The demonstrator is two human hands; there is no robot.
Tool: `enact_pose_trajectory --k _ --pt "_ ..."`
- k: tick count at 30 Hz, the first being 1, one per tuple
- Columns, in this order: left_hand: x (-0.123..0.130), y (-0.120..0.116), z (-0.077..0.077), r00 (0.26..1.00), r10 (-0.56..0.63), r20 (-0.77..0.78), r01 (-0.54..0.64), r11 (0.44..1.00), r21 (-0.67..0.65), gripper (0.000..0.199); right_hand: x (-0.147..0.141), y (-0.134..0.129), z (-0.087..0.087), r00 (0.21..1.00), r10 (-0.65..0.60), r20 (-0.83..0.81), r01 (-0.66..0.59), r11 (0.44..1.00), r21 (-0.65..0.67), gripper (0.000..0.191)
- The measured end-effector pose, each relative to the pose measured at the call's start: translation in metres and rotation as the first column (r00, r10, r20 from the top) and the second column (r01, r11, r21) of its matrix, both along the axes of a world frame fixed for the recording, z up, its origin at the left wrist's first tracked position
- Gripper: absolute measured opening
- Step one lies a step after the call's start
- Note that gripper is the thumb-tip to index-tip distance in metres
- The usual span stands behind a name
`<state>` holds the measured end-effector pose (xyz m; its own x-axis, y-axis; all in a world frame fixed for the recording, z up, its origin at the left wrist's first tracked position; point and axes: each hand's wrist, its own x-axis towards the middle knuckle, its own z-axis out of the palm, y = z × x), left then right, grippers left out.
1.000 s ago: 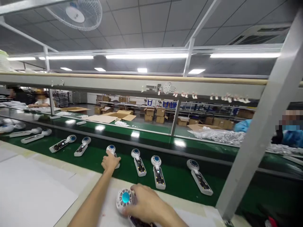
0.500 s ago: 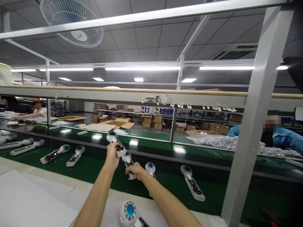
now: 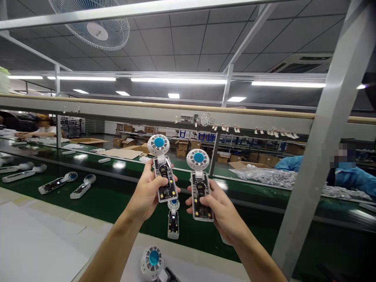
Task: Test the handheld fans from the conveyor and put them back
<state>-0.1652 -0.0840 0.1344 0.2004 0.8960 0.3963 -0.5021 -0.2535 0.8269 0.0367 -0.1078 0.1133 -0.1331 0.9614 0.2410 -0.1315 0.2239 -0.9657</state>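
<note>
My left hand point(image 3: 146, 192) is closed around a white handheld device point(image 3: 169, 192), its thumb on the exposed circuit board. My right hand point(image 3: 225, 211) grips a second such device point(image 3: 200, 178) beside it, also by the board section. Both are held up with their round, blue-centred heads on top and the boards towards me. Below and between them, a third device point(image 3: 173, 225) lies on the green conveyor belt point(image 3: 123, 213). Another device point(image 3: 152, 261) with a blue-centred head rests at the near edge. Part of a white object shows under my right hand, mostly hidden.
More devices point(image 3: 84, 187) lie on the belt at left. White sheets point(image 3: 41, 246) cover the near worktop. A metal post point(image 3: 315, 145) stands at right, and a rail point(image 3: 141, 111) crosses ahead. Beyond are bagged small parts point(image 3: 264, 176) and a person in blue sleeves point(image 3: 355, 176).
Both hands have risen towards me with their devices, lifting the right one off the belt. The devices now stand more upright with their faces turned to me. The view has shifted slightly.
</note>
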Motion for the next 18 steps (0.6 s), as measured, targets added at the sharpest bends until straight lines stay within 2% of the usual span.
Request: enact_pose_trajectory --k 3,7,14,18 --pt "0.007 -0.011 -0.002 0.995 -0.083 -0.061 0.089 0.991 0.098 0.063 0.009 -0.020 0.000 0.999 -0.045 -0.020 0.046 0.993 0.108 0.060" --pt "0.017 -0.015 -0.007 0.988 -0.123 -0.096 0.139 0.973 0.182 0.067 0.017 -0.031 0.003 0.999 -0.049 -0.017 0.052 0.980 0.192 0.067" --pt "0.026 -0.012 -0.012 0.976 -0.169 -0.134 0.191 0.966 0.176 0.072 0.026 -0.025 0.002 1.000 0.008 0.004 -0.008 0.966 0.257 0.071" --pt "0.027 -0.010 -0.013 0.975 -0.161 -0.152 0.186 0.967 0.172 0.073 0.025 -0.017 -0.001 0.999 -0.031 -0.011 0.032 0.960 0.278 0.069"
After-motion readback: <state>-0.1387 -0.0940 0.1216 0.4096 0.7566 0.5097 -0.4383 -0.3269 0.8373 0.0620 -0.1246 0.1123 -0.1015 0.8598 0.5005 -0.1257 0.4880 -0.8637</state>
